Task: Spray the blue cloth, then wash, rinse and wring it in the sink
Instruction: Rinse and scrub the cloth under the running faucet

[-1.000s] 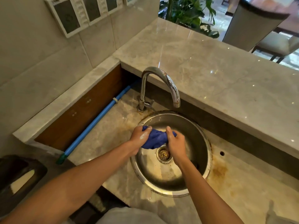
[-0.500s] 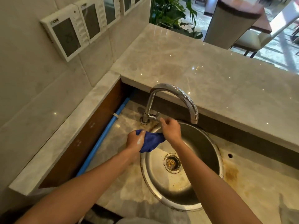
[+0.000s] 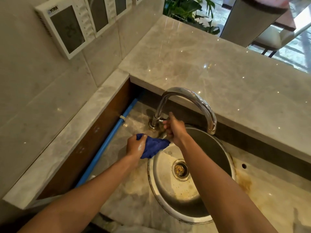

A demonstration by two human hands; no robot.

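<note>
Blue bunched cloth (image 3: 154, 147) gripped in the left hand (image 3: 135, 146), soap foam on the knuckles; held just over the near-left rim of the round stainless-steel sink (image 3: 227, 158), partly above the stained grey marble counter (image 3: 134, 199); right hand (image 3: 175, 129) reaching to the small lever at the base of the curved chrome tap (image 3: 193, 100), fingers curled around it, wrist touching the cloth's far corner; basin holding a thin film of sudsy water and 1 round metal drain strainer (image 3: 180, 169) with brownish debris inside; blue pipe (image 3: 107, 143) lying along the counter's back-left edge beside the brown panel.
</note>
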